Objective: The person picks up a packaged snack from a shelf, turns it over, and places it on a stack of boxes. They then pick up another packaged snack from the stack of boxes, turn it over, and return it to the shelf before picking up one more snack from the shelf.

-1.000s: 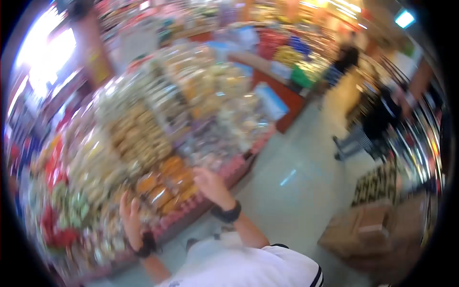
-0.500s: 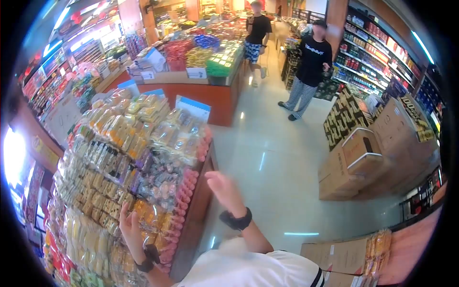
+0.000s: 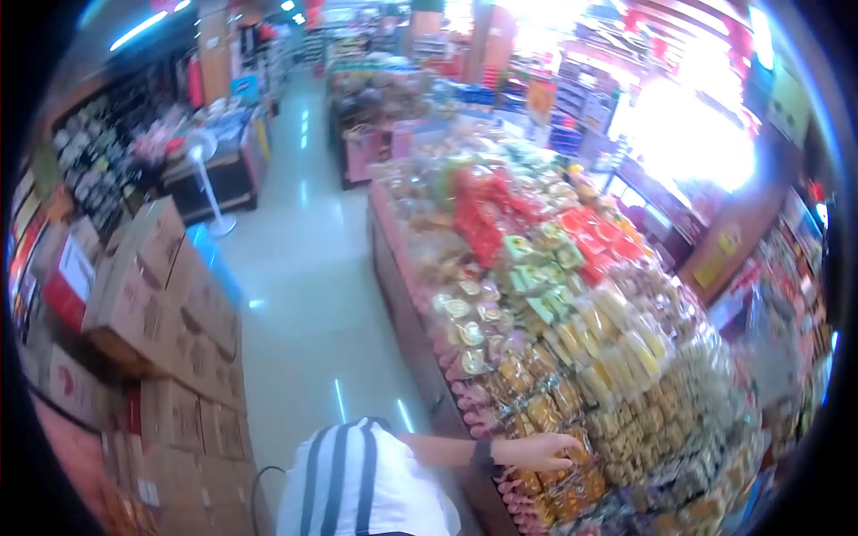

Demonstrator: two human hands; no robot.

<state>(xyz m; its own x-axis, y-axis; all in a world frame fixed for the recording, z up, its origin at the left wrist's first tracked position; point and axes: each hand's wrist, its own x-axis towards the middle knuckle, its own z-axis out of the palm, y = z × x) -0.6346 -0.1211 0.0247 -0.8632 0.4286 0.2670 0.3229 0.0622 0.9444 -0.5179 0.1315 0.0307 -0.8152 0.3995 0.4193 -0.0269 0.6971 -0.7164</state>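
My left hand [image 3: 541, 453] reaches across from the lower middle of the view, with a dark band on its wrist. Its fingers are bent together over a clear-wrapped orange-brown snack packet [image 3: 579, 491] at the near edge of the display, and they seem to grip it; the fingertips are partly blurred. More golden packets [image 3: 542, 414] lie just beyond the hand. Pale yellow wrapped bars [image 3: 617, 353] and brown wrapped snacks [image 3: 651, 418] are stacked to its right. My right hand is out of view.
The stocked display [image 3: 407, 330] fills the right side, with a pink frilled edge [image 3: 465, 406]. Cardboard boxes [image 3: 174, 322] are piled on the left. Between them runs a shiny tiled aisle [image 3: 308, 295]. A white standing fan [image 3: 207, 183] stands farther back.
My view has swung round, so the display is now on the right and the boxes on the left. My left hand has lowered onto the orange-brown packets. My right hand and the two people left view.
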